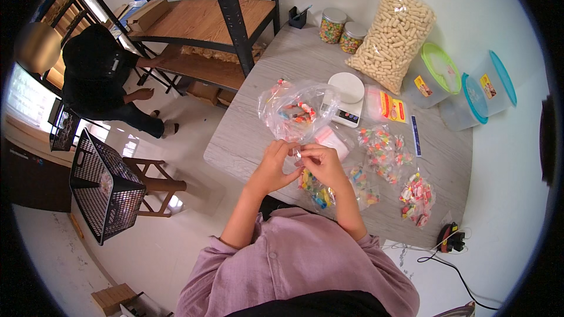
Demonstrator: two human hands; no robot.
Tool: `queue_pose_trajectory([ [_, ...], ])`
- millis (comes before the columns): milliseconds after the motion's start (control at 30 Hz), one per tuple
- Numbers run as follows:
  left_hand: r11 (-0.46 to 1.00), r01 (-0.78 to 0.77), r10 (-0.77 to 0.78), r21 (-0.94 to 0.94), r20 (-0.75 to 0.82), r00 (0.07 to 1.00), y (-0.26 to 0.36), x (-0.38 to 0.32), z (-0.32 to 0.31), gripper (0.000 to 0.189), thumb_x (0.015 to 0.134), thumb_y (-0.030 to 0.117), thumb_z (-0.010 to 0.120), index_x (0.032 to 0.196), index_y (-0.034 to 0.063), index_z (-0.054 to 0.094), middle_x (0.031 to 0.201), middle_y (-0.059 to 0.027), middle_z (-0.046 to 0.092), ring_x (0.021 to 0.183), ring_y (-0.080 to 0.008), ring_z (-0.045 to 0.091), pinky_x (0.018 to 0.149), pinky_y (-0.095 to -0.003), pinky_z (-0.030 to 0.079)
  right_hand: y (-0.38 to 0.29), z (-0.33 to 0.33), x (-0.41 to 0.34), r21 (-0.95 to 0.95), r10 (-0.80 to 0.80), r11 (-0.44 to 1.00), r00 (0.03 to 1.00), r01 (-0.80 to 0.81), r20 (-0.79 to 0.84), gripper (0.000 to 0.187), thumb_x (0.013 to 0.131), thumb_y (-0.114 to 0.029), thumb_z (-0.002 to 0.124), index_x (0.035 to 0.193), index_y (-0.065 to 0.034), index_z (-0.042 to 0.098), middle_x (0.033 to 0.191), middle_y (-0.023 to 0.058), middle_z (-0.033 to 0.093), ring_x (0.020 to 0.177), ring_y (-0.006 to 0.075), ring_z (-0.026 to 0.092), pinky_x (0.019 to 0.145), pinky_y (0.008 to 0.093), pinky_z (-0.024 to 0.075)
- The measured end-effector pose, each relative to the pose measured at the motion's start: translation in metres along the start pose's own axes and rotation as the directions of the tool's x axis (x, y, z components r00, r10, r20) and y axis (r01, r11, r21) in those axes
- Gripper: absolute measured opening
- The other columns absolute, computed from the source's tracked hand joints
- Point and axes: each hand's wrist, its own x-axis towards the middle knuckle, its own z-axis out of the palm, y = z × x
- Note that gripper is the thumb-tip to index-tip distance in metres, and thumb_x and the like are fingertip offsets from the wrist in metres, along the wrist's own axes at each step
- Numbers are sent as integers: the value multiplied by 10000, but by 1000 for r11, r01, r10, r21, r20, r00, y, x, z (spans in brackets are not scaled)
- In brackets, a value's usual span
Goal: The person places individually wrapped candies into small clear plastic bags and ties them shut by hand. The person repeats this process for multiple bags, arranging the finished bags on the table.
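My left hand (273, 167) and my right hand (325, 165) meet at the table's near side, pinching a small clear plastic bag (297, 153) between their fingertips. The fingers hide much of it. Just beyond them a large clear plastic bag (286, 125) gapes, with colourful wrapped candies (304, 110) inside. Below my hands lie filled bags of yellow and blue candies (324, 196). Right of them are bags of orange and green candies (381, 149) and red and white ones (416, 198). A pack of clear bags (332, 141) lies beside my right hand.
A white digital scale (346, 92) stands behind the candy bags, near another bag pack (385, 105). Candy jars (332, 26), a big sack of tan puffed snacks (394, 37) and lidded plastic tubs (434, 81) line the wall. A person (101, 70) stands by the shelf (207, 17). A black basket (108, 185) is left.
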Motion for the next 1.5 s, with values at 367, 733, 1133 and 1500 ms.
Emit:
queue_pose_trajectory([
  [367, 998, -56, 57, -17, 34, 998, -2, -5, 8, 396, 715, 147, 701, 1054, 32, 531, 929, -115, 541, 855, -278, 511, 782, -370, 399, -2, -8, 1, 144, 253, 954, 964, -262, 75, 123, 762, -70, 694, 768, 42, 645, 714, 41, 633, 618, 85, 604, 494, 215, 456],
  [733, 958, 273, -281, -86, -98, 955, -31, -9, -2, 299, 798, 185, 643, 1012, -5, 558, 966, -147, 575, 919, -293, 516, 812, -354, 411, 45, 16, 29, -757, -127, 629, 984, 175, 123, 507, 735, -238, 642, 1185, -49, 502, 1216, 111, 506, 1251, 261, 352, 1078, 551, 44],
  [1133, 947, 185, -210, 261, 69, 975, -85, 12, 17, 622, 823, 351, 598, 1301, 12, 392, 1114, -161, 563, 1075, -352, 424, 938, -434, 330, 41, 5, 36, -759, 139, 616, 920, 210, 367, 240, 722, -125, 580, 937, -40, 642, 1109, 117, 572, 1076, 249, 523, 1053, 493, 195],
  [1500, 926, 172, -222, 335, 115, 968, -90, 15, 19, 669, 810, 409, 606, 1302, 10, 391, 1124, -136, 575, 1094, -352, 413, 953, -439, 318, 87, -3, 97, -760, -160, 642, 987, 99, -6, 188, 747, -59, 561, 925, -57, 622, 962, 135, 584, 823, 328, 582, 721, 409, 482],
])
